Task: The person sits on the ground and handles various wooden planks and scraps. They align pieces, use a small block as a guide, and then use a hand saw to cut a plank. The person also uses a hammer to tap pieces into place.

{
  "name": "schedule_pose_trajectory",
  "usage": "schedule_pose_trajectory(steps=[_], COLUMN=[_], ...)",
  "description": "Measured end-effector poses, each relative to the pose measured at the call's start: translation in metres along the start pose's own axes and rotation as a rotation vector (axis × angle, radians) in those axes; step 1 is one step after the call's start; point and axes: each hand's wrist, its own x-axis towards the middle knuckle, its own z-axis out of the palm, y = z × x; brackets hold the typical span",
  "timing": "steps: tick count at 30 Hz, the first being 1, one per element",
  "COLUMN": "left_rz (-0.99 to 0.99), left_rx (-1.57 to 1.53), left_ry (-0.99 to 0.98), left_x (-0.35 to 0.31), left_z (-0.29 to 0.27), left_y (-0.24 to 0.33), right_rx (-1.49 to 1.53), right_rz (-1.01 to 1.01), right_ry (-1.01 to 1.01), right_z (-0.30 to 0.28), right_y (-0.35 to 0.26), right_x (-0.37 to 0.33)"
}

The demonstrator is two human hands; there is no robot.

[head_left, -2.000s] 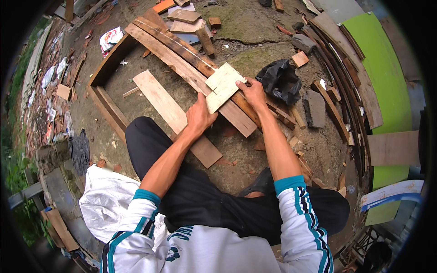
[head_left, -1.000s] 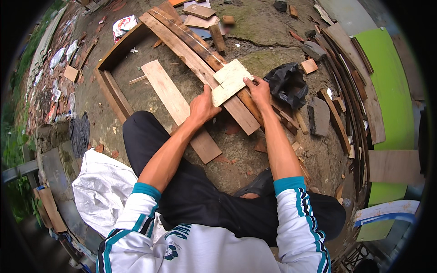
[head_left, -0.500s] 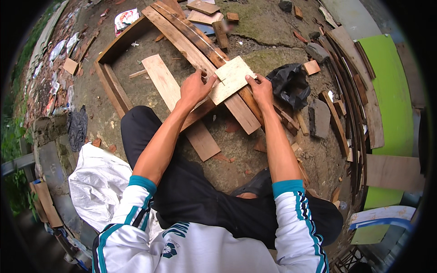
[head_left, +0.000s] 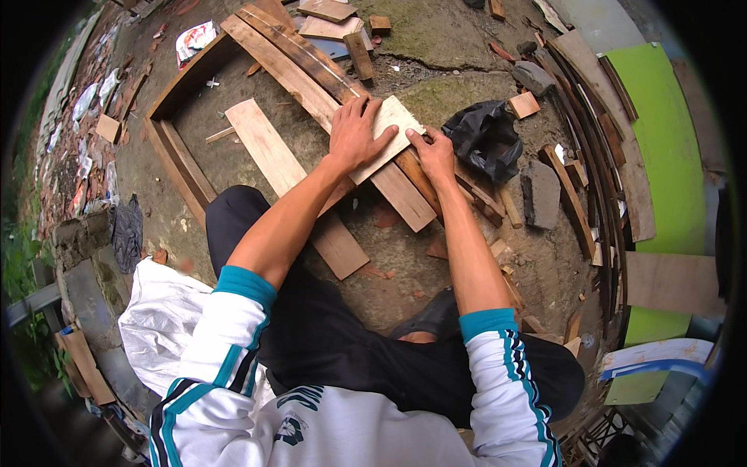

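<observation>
A small, pale rectangular wooden board (head_left: 395, 118) lies across two long brown planks, which rest over a wooden frame (head_left: 162, 140). My left hand (head_left: 356, 136) is laid over the board's left part, fingers stretched out and thumb on its face. That hand hides much of the board. At the board's right edge, my right hand (head_left: 434, 156) pinches it between thumb and bent fingers. One long plank (head_left: 288, 74) runs to the far left from beneath the board. Left of my left hand, a paler plank (head_left: 264, 144) passes under the frame's near bar.
A black plastic bag (head_left: 484, 140) sits right of my right hand, near a grey block (head_left: 540, 194). Long curved strips (head_left: 595, 148) and a green panel (head_left: 657, 140) stand at the right. White cloth (head_left: 159, 319) lies beside my left knee; wood offcuts (head_left: 331, 27) lie beyond.
My left hand has gone from gripping the board's left edge to lying flat over it. My right hand has shifted slightly left and still pinches the right edge.
</observation>
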Motion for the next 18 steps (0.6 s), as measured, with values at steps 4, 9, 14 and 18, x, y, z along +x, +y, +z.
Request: schedule_pose_trajectory(steps=[4, 9, 14, 18], left_rz=[-0.002, -0.022, -0.051, -0.116], left_rx=[-0.001, 0.013, 0.043, 0.126], left_ry=[-0.001, -0.044, -0.074, -0.153], left_x=[-0.001, 0.002, 0.008, 0.016], left_z=[-0.005, -0.008, -0.007, -0.008], left_y=[0.002, 0.005, 0.007, 0.019], right_rx=[0.015, 0.059, 0.044, 0.007], right_rz=[0.025, 0.025, 0.058, 0.101], right_ry=[-0.029, -0.032, -0.029, -0.026], right_z=[0.001, 0.003, 0.004, 0.001], right_y=[-0.002, 0.006, 0.008, 0.001], right_x=[0.0, 0.003, 0.005, 0.003])
